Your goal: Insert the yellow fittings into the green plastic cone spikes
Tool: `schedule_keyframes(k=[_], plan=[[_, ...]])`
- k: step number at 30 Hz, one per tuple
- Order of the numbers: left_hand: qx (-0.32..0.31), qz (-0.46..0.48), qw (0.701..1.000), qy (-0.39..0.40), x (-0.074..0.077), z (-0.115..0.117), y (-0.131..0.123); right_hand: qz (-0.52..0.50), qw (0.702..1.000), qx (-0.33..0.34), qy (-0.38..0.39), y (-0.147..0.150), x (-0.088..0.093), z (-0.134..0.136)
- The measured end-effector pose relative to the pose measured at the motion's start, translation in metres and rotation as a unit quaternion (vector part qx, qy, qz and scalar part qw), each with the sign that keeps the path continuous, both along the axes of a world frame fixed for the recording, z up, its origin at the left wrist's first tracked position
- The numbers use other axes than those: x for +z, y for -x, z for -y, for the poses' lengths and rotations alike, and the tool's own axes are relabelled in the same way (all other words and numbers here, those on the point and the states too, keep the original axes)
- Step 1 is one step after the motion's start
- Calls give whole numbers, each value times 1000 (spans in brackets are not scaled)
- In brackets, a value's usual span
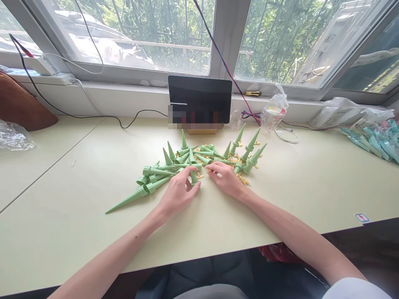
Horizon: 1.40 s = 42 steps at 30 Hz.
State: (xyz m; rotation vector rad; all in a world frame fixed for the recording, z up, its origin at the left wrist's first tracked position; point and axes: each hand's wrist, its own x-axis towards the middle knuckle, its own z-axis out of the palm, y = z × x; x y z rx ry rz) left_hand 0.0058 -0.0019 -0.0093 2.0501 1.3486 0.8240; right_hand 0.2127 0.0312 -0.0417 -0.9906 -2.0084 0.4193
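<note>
My left hand [178,192] is closed around an upright green plant watering spike [193,178], thumb on its near side. A small yellow stub sticks out from the spike's right side. Just to the right, my right hand [227,179] pinches a small yellow valve piece [208,170], mostly hidden by the fingertips. The hands are close but apart. Beyond and left of them lies a heap of loose green spikes [156,171]. Several spikes with yellow valves [252,161] stand to the right of the heap, near loose yellow pieces [243,180].
A dark-screened tablet [199,93] leans at the back on a small brown stand [202,131]. A black cable [124,124] runs left from it. A plastic-wrapped cup [274,112] and coiled white cable [286,135] lie back right. Bagged teal items [374,135] sit far right, a brown bag [23,101] far left.
</note>
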Motion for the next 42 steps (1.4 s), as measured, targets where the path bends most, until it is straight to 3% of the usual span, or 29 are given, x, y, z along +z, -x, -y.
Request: schedule_keyframes(k=[8,42], plan=[[6,2,1000,12,3,1,-1,-18,1000,-12,-2,4,6,5],[7,54,998,39,0,1,-3,-12,999,23,23,6,1,7]])
